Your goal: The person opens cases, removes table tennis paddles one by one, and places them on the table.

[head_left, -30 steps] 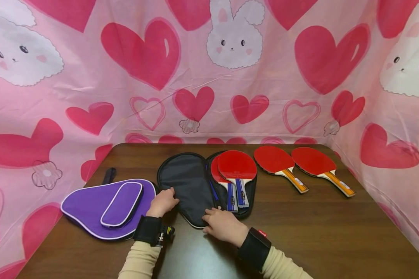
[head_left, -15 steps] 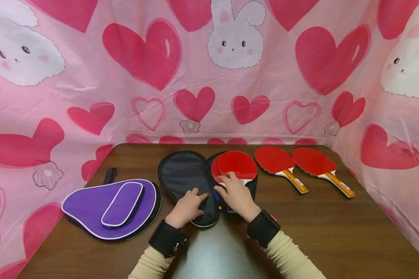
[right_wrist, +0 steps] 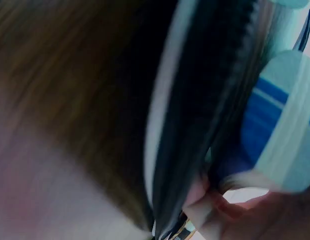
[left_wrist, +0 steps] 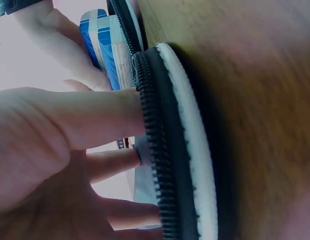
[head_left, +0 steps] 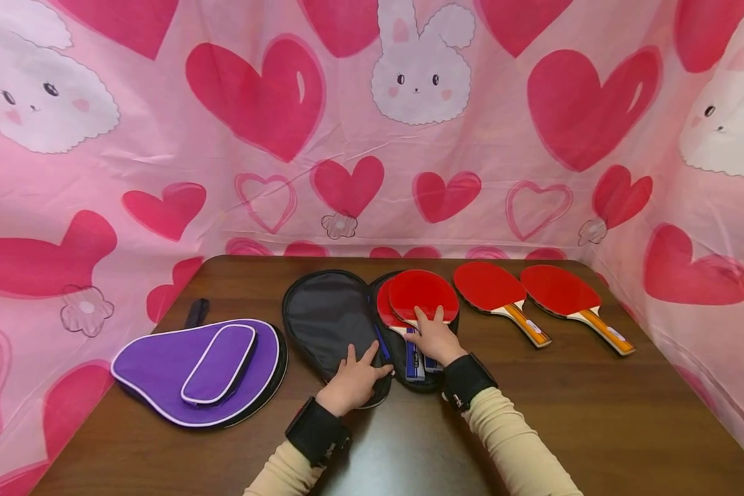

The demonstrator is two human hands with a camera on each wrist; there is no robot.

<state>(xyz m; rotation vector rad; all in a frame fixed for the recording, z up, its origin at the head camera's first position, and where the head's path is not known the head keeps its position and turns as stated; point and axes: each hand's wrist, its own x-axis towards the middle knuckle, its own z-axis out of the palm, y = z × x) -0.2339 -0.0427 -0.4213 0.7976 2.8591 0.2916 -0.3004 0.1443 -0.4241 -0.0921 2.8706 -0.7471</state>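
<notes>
A black-lined paddle case lies unfolded at mid-table. My left hand (head_left: 355, 382) rests with fingers spread on its left flap (head_left: 328, 313). In the left wrist view the thumb and fingers touch the flap's zipper edge (left_wrist: 157, 135). Two red table tennis paddles with blue-striped handles overlap in the right half (head_left: 421, 387) of the case. Over the upper paddle (head_left: 423, 286) lies my right hand (head_left: 439, 342), fingers stretched onto the lower blade, hiding much of its handle. The lower paddle (head_left: 414, 359) shows at its left. A blue-striped handle (right_wrist: 267, 122) stands close to my right fingers.
A purple case (head_left: 149, 362) with white piping, a small front pocket (head_left: 220, 365) and a black strap (head_left: 196, 313) lies at left. Two more red paddles, one nearer (head_left: 486, 284) and one farther right (head_left: 561, 284), lie with orange handles toward me. A pink heart-print cloth (head_left: 347, 138) hangs behind the table.
My left hand has moved right, from beside the purple case onto the black flap. My right hand has moved from the flap's lower edge up onto the upper paddle. The paddles look unmoved.
</notes>
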